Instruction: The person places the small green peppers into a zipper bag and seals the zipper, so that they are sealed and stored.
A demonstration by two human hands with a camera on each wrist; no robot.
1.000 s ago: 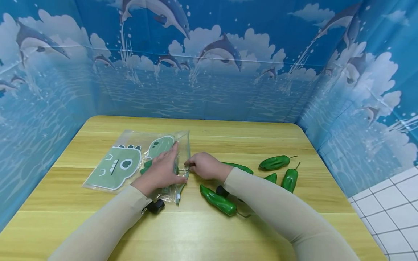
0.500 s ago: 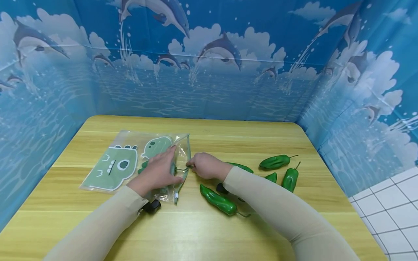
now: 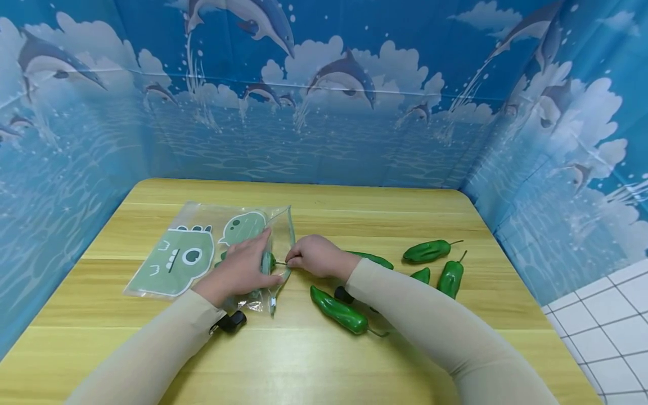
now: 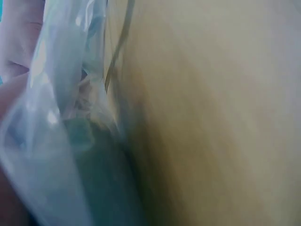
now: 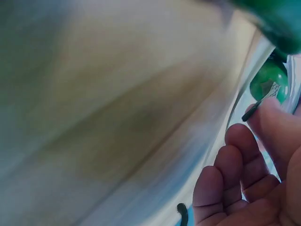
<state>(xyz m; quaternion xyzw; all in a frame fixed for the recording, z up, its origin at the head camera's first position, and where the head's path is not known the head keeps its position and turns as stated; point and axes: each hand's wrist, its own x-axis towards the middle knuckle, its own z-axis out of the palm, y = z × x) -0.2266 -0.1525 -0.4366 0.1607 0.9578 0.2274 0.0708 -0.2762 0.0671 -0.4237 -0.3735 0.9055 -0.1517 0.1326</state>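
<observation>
1. At the clear bag's (image 3: 142, 278) gaping right end, the right hand (image 3: 318, 256) has its thumb and a fingertip close together on a thin stem (image 5: 254, 110). It looks like a small, tight pinch, likely because the stem is the easiest bit to reach. The other fingers are bent and seem to hold nothing.
2. That stem belongs to a green pepper (image 5: 268, 80), which lies just inside the bag with its stem pointing out. The hand hides much of it.
3. On top of the bag is the left hand (image 3: 242, 267), fingers long, thumb spread out. It seems to keep the bag from sliding and its end from flopping down. I can't tell if it feels the pepper through the plastic.
4. Near the thumb, the zip slider (image 3: 273, 302) sits at the near end of the edge, maybe so the whole edge can part.
5. To the right, five loose peppers (image 3: 339, 312) lie on the wooden table (image 3: 283, 360), perhaps put there to be near the right hand. The sleeve (image 3: 430, 320) hides parts of some.
6. Around the table hangs a blue dolphin curtain (image 3: 324, 152).
</observation>
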